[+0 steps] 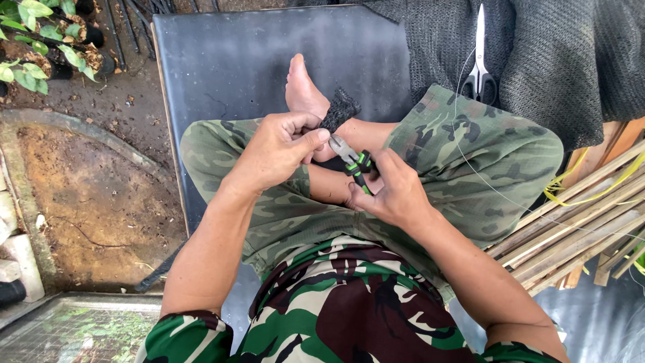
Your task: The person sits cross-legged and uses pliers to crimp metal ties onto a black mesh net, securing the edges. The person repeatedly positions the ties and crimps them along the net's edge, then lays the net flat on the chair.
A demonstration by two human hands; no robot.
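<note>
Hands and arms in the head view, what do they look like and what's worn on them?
Both forearms are bare. The left hand and right hand wear no gloves, rings or watch. Short camouflage sleeves in green, brown and cream cover only the upper arms.

A single view is given from a head-worn camera, aimed steeply down at the wearer's own lap from close above. The hands (336,171) are framed at centre, the folded legs beneath them. Potted plants (47,40) are seen at 10 o'clock, bamboo slats (578,228) at 3 o'clock.
</note>
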